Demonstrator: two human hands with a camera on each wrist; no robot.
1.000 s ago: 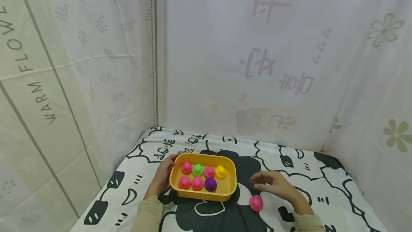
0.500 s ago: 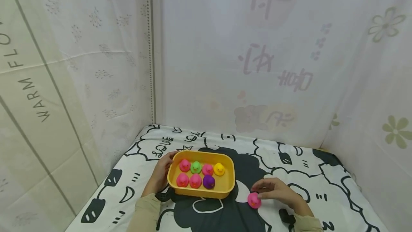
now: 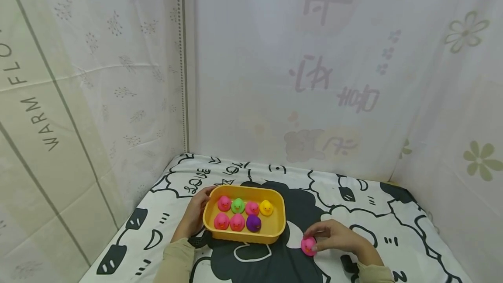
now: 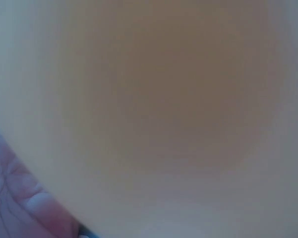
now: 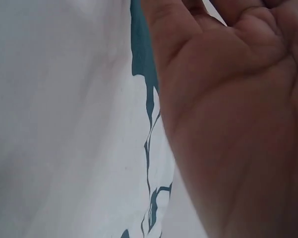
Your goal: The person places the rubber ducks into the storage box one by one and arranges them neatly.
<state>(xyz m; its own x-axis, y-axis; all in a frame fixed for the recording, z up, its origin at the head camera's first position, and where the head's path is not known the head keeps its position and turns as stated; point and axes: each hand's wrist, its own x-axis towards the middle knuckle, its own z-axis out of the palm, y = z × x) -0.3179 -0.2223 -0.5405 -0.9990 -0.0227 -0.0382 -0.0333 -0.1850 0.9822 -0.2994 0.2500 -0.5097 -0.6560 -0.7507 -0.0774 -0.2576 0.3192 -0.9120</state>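
Observation:
In the head view my right hand pinches a pink rubber duck between thumb and fingers, low over the patterned cloth. My left hand holds the left end of a yellow plastic tray, its fingertips hidden behind the far left corner. Two loose rows of rubber ducks sit in the tray: several pink ones, a green duck, a yellow duck and a purple duck. A blurred tan surface fills most of the left wrist view. The right wrist view shows the palm; the duck is hidden there.
A white cloth with black cartoon prints covers the surface under the tray. Pale printed curtains hang at the back and on both sides. A black wrist strap shows on the right wrist.
My right hand has come down toward the pink duck beside the tray and now pinches it. The left hand stays at the tray. The head view has shifted slightly.

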